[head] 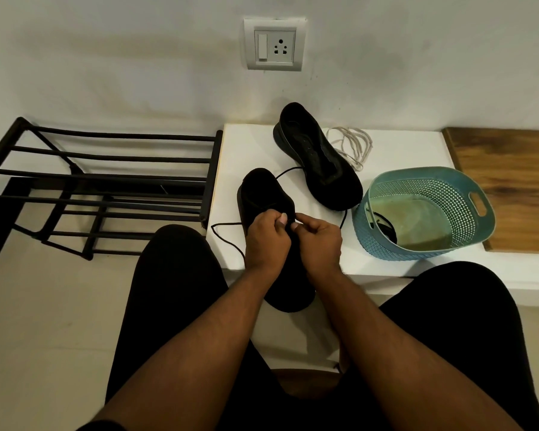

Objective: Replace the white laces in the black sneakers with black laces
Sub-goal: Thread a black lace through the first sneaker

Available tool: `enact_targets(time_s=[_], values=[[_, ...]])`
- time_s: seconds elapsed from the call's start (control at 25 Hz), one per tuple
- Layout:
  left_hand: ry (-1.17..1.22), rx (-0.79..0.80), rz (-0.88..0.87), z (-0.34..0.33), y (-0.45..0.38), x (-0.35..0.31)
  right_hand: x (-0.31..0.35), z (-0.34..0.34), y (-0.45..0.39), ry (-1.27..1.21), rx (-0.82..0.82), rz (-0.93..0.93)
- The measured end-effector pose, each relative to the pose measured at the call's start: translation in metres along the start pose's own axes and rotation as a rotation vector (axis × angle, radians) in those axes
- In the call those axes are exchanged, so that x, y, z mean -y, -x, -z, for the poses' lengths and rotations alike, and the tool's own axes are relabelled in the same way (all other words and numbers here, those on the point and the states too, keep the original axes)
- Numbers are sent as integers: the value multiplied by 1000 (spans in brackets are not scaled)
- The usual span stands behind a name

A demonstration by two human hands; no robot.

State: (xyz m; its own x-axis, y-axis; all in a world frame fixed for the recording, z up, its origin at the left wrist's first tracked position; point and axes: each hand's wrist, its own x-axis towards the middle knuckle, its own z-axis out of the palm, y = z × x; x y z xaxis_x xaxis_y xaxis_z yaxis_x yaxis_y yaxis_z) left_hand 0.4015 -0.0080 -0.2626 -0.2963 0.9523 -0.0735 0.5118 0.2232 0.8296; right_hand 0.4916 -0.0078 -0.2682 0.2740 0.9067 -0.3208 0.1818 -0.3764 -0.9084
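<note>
Black lace runs through the near sneaker on the white bench, its ends trailing left and right. Both the left hand and right hand rest over the shoe's middle, fingers pinching the lace. The near sneaker lies lengthwise away from the person. Behind it, the second sneaker angles left, with white laces beside it. A blue basket stands to the right.
</note>
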Motion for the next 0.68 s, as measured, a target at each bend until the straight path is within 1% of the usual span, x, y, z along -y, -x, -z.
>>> enact_targets(time_s=[0.24,0.4,0.52,0.6,0.68], values=[[41,-7,108,0,2,-5,-8,1,0,-36,37,-7],[-82,-32,144,0,6,-11,-5,2,7,18,45,9],[-92,12,90,4,4,-9,-3,11,2,6,114,40],[-30,52,68,7,3,-7,-1,17,-8,-5,178,70],[52,121,67,9,7,-6,1,20,-18,112,200,149]])
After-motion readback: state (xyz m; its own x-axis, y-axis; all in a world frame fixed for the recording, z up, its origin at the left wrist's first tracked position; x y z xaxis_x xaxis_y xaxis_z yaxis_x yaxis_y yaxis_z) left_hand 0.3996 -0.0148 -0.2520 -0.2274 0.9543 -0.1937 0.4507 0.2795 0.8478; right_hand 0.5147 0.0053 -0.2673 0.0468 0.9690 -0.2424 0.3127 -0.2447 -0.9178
